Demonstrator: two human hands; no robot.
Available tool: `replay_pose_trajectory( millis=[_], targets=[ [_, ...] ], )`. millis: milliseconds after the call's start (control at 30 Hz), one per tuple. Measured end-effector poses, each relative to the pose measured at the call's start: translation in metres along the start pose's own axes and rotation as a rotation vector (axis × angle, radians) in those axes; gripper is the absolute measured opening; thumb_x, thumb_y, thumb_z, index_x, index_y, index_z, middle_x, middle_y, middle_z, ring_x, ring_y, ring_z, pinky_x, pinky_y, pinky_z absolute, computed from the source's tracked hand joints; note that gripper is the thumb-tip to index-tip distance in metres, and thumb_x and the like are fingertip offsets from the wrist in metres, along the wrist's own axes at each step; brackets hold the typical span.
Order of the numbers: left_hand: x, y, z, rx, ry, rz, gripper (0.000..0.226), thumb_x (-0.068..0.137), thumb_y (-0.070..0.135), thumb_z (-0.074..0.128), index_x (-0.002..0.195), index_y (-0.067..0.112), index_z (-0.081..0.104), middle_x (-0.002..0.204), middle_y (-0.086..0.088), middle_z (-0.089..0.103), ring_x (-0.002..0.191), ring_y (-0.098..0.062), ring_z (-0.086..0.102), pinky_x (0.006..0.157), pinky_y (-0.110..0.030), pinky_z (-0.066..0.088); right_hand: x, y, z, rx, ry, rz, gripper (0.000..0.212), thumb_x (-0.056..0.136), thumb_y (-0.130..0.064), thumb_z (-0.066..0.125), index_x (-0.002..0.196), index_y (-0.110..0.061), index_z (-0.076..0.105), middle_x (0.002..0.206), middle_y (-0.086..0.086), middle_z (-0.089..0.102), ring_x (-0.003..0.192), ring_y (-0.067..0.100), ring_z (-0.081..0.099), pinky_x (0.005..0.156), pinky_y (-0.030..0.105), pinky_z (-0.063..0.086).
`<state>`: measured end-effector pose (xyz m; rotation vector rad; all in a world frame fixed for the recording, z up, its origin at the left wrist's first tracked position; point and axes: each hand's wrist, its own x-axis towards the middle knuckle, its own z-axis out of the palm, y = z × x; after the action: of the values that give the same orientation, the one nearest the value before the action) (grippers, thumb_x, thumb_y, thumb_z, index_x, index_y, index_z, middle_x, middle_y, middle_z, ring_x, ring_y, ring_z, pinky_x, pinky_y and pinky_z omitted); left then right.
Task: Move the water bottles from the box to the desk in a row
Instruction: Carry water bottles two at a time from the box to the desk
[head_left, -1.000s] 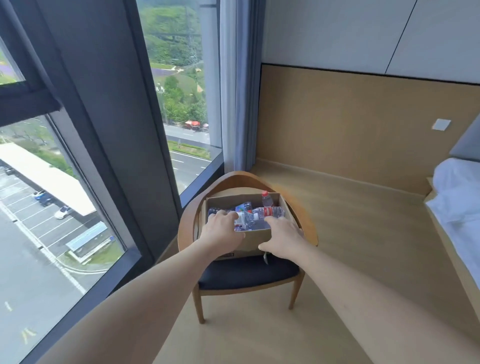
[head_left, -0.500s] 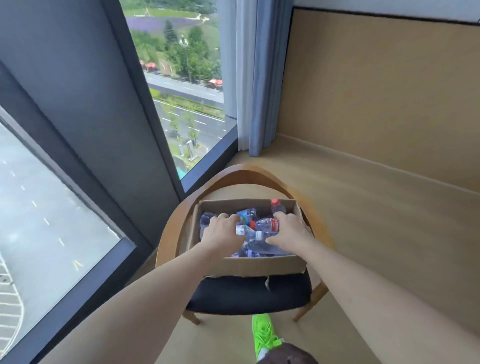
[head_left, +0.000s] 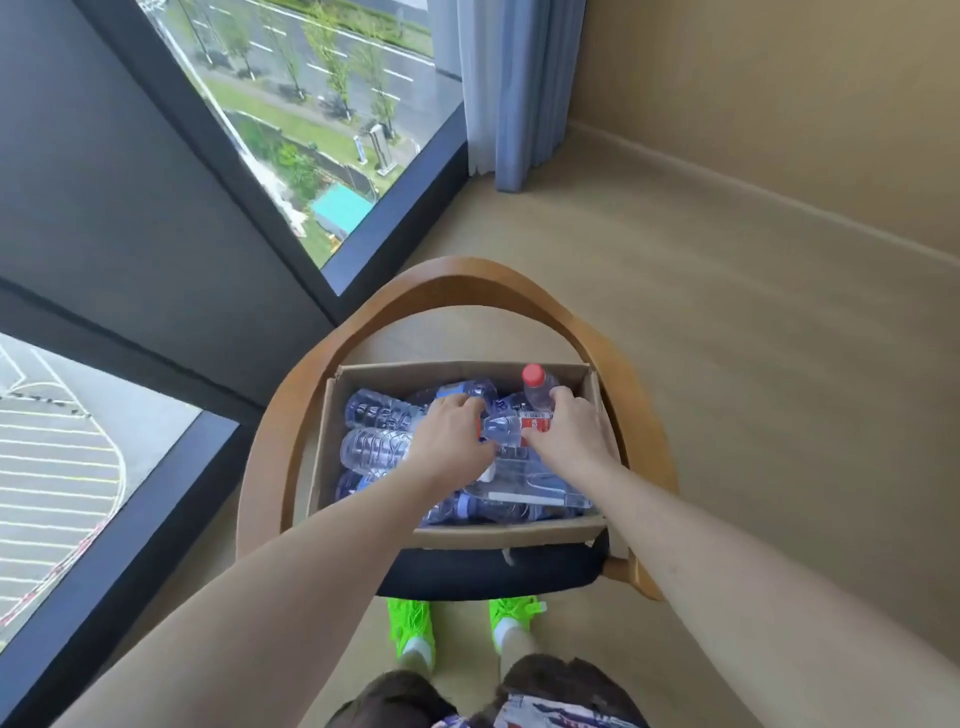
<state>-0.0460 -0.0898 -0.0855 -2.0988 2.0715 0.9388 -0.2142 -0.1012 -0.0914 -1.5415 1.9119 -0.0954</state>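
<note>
Reaching into the cardboard box (head_left: 363, 462) on the chair (head_left: 291, 415), the left hand (head_left: 449, 441) and right hand (head_left: 569, 434) both curl around one red-labelled bottle (head_left: 506, 428) lying atop the other water bottles (head_left: 374, 449); a red-capped bottle (head_left: 537, 387) stands beside the right hand.

Beige floor (head_left: 701, 312), wood-panelled wall (head_left: 779, 93), dark-framed window (head_left: 322, 104), blue-grey curtain (head_left: 514, 88)

Floor (head_left: 727, 338): pale tan, bearing a wooden chair by the window corner.
Chair (head_left: 457, 280): curved wooden backrest on the far side, dark seat cushion (head_left: 488, 571).
On the seat: an open cardboard box (head_left: 498, 535), reaching almost to the cushion's near edge.
</note>
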Motion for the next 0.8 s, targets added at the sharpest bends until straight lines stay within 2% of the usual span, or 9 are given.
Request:
replay_pose_trajectory(
  millis=[67,133,233,333,433,567,700,800],
  targets=[
    [0.023,-0.003,0.011,0.015,-0.008,0.038,0.044,0.089,0.033,0.067,0.127,0.012,0.058,0.128,-0.003,0.057,0.126,-0.028,0.047,0.086,-0.034,0.041,0.017,0.002,0.012,0.028,0.039,0.043,0.059,0.090,-0.035,0.072,0.139,-0.014,0.046,0.127,0.011,0.058,0.115,0.029,0.055,0.090,0.041,0.049],
    [0.045,-0.007,0.023,0.053,-0.027,0.070,0.049,0.089,0.035,0.066,0.131,0.013,0.055,0.131,-0.004,0.057,0.126,-0.029,0.046,0.090,-0.037,0.042,0.032,0.002,0.025,0.033,0.077,0.083,0.064,0.091,-0.036,0.072,0.143,-0.014,0.042,0.134,0.013,0.053,0.124,0.031,0.050,0.099,0.043,0.045],
    [0.069,-0.008,0.039,0.148,-0.080,0.103,0.049,0.089,0.040,0.065,0.130,0.015,0.055,0.129,-0.004,0.060,0.123,-0.031,0.046,0.092,-0.042,0.043,0.049,0.003,0.042,0.042,0.107,0.126,0.070,0.088,-0.037,0.075,0.143,-0.013,0.039,0.139,0.015,0.051,0.128,0.034,0.048,0.101,0.043,0.042],
    [0.083,-0.006,0.056,0.237,-0.119,0.124,0.040,0.087,0.039,0.062,0.119,0.017,0.056,0.123,-0.002,0.064,0.117,-0.031,0.046,0.084,-0.041,0.041,0.066,0.006,0.054,0.064,0.126,0.142,0.075,0.087,-0.034,0.076,0.145,-0.011,0.036,0.141,0.017,0.051,0.130,0.036,0.047,0.104,0.044,0.041],
    [0.090,-0.002,0.069,0.389,-0.143,0.138,0.040,0.084,0.042,0.068,0.115,0.020,0.056,0.116,0.002,0.064,0.116,-0.031,0.044,0.078,-0.040,0.032,0.079,0.011,0.060,0.072,0.171,0.141,0.067,0.086,-0.032,0.076,0.140,-0.013,0.040,0.136,0.015,0.056,0.126,0.035,0.052,0.099,0.045,0.046],
    [0.100,0.002,0.069,0.468,-0.121,0.169,0.039,0.080,0.044,0.069,0.111,0.023,0.059,0.109,0.002,0.066,0.111,-0.031,0.045,0.080,-0.040,0.035,0.085,0.015,0.063,0.091,0.235,0.100,0.058,0.083,-0.032,0.079,0.126,-0.014,0.045,0.123,0.013,0.063,0.116,0.034,0.059,0.091,0.044,0.052],
    [0.100,-0.004,0.055,0.342,-0.129,0.177,0.050,0.073,0.050,0.074,0.116,0.027,0.062,0.101,0.004,0.067,0.099,-0.024,0.044,0.075,-0.035,0.031,0.087,0.022,0.057,0.144,0.230,0.109,0.053,0.081,-0.032,0.081,0.119,-0.015,0.048,0.111,0.014,0.068,0.104,0.034,0.064,0.082,0.040,0.053],
    [0.093,-0.002,0.039,0.139,-0.089,0.136,0.061,0.063,0.046,0.083,0.117,0.026,0.062,0.097,0.001,0.067,0.097,-0.025,0.050,0.070,-0.032,0.032,0.087,0.025,0.048,0.206,0.217,0.141,0.051,0.080,-0.032,0.082,0.116,-0.016,0.049,0.109,0.012,0.069,0.100,0.033,0.066,0.078,0.036,0.050]
  ],
)
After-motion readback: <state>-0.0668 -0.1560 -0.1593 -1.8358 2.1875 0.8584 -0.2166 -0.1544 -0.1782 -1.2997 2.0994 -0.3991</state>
